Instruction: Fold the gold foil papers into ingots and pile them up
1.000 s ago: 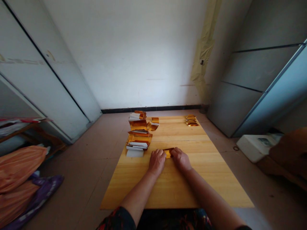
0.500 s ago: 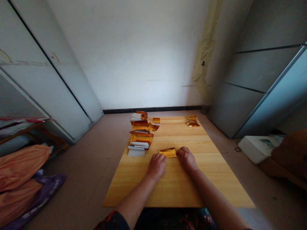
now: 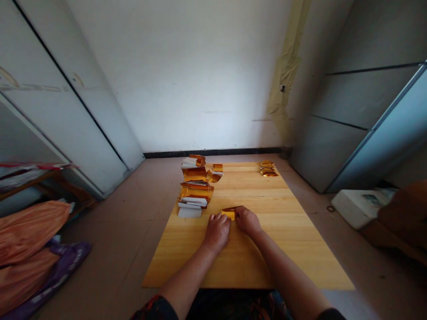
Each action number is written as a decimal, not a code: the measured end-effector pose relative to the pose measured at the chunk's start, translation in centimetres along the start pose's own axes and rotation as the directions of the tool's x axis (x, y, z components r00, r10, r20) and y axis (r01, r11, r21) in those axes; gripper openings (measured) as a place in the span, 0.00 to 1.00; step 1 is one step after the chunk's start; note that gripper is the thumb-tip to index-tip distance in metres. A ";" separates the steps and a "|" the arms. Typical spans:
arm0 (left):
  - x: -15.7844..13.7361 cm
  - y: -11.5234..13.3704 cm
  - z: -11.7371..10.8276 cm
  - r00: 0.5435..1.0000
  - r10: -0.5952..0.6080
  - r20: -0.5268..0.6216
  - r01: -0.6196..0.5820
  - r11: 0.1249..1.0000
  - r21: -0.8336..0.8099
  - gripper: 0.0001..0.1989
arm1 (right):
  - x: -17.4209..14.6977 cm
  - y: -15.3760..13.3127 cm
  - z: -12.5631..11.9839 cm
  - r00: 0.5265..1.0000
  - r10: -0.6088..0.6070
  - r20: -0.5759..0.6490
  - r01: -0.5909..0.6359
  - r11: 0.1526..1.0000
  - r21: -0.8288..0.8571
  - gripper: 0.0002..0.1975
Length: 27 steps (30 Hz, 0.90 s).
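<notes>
At a wooden table (image 3: 280, 262) before a white wall (image 3: 200, 89), the right hand (image 3: 248, 221) pinches gold paper (image 3: 228, 215), the left hand's (image 3: 217, 231) grip unclear.

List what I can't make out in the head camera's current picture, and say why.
All in the head view:
- The right end of the gold paper: covered by the right hand.
- The left thumb: hidden behind the left hand.
- The number of gold pieces at the table's far right: too small and overlapping.
- The label on the white box: too small and blurred.
- The rest of the orange bundle: cut off by the left edge.
</notes>
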<state>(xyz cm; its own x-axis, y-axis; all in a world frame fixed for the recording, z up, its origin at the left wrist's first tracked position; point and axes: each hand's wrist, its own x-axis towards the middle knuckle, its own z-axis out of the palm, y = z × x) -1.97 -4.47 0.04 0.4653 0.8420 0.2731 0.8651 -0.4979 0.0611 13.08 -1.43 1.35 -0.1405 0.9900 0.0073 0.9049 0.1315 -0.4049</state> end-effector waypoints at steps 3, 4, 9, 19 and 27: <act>-0.5 -0.4 -0.3 1.000 0.006 -0.021 -0.006 1.000 -0.031 0.09 | 0.0 -0.2 -0.3 1.000 0.017 0.025 -0.016 0.999 -0.044 0.12; -0.7 -0.6 -0.4 1.000 0.011 -0.026 -0.012 0.999 -0.045 0.10 | 0.1 -0.3 -0.5 0.999 0.027 0.032 -0.025 0.998 -0.052 0.12; -1.1 -1.3 -0.7 1.000 -0.004 -0.027 0.000 0.991 -0.134 0.12 | 0.3 -0.3 -0.9 0.993 0.074 0.090 -0.069 0.996 -0.056 0.10; -1.0 -1.8 -0.1 0.996 -0.085 -0.016 0.077 0.962 -0.261 0.15 | 0.0 -2.2 -1.3 0.986 0.150 0.075 -0.140 0.982 -0.126 0.13; -1.1 -2.0 0.2 0.996 -0.071 -0.047 0.058 0.967 -0.247 0.15 | 0.8 -0.9 -1.6 0.975 0.182 0.126 -0.181 0.983 -0.019 0.08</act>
<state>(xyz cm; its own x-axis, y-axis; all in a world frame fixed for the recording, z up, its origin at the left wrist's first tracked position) -4.19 -4.30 -0.60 0.3932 0.8646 0.3127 0.8173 -0.4845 0.3120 12.79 -0.63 3.14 -0.0234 0.9831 -0.1815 0.9228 -0.0486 -0.3822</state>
